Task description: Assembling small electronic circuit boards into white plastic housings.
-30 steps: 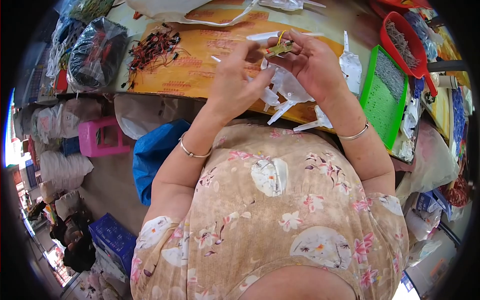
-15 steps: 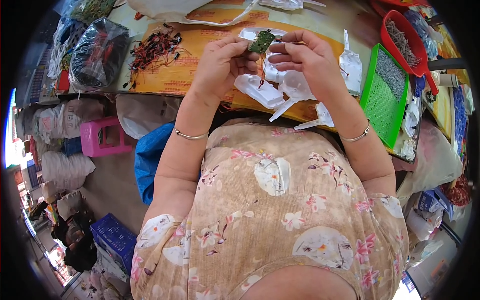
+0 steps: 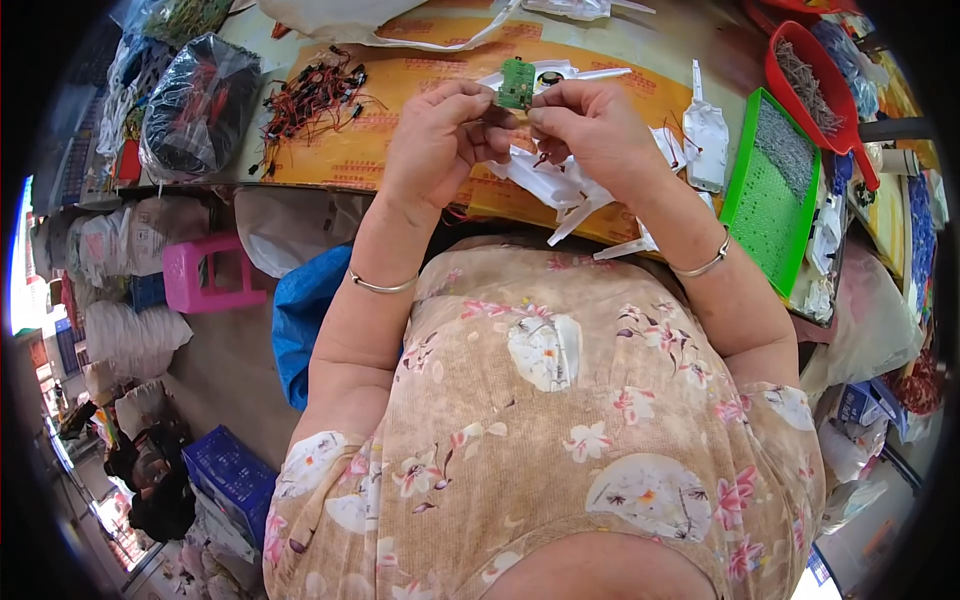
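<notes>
A small green circuit board is held up above the workbench between my two hands. My left hand pinches its left edge between thumb and fingers. At its lower right corner, my right hand has thumb and forefinger closed on the board's edge. Dark red wire shows below the board by my right fingers. White plastic housing parts lie on the bench under and around my hands, partly hidden by them. Just behind the board, a round black part sits in a white housing.
A tangle of red and black wires lies left of my hands, beside a black plastic bag. To the right are a white housing, a green tray of small metal pieces, and a red scoop of screws or pins.
The board has turned more upright and moved slightly left. My right hand has come in to its edge, fingers now closed there. The left hand keeps its pinch.
</notes>
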The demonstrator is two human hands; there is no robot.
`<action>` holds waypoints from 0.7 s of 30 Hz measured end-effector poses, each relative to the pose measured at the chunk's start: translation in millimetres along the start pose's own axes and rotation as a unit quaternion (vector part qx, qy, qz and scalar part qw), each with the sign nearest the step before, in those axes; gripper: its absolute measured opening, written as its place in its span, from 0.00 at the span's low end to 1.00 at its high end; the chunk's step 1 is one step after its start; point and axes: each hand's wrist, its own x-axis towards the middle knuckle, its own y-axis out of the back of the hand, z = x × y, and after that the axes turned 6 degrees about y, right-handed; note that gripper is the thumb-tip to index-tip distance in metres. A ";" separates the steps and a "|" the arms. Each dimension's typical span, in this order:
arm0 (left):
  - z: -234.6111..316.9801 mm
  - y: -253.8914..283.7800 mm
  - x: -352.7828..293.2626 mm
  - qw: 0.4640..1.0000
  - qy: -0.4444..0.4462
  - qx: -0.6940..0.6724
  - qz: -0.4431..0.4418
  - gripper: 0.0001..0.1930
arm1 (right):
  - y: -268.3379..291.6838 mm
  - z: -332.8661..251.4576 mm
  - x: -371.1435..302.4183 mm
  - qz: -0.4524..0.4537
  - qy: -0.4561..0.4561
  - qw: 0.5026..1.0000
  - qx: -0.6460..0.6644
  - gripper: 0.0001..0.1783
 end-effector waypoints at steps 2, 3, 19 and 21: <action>1.1 -13.0 -3.6 0.997 -0.018 0.017 0.068 0.10 | 2.7 7.4 1.1 -0.004 0.057 0.996 -0.072 0.08; 1.7 -16.7 -3.0 0.997 -0.019 0.016 0.069 0.10 | 2.8 9.2 1.4 -0.008 0.115 0.983 -0.142 0.08; -10.9 -14.8 19.1 0.894 -0.185 0.404 0.060 0.07 | 5.0 1.0 2.4 -0.077 0.240 0.927 -0.279 0.08; 4.6 -14.7 15.6 0.959 -0.048 0.279 -0.023 0.06 | 13.6 1.7 7.0 -0.155 0.095 0.979 -0.097 0.08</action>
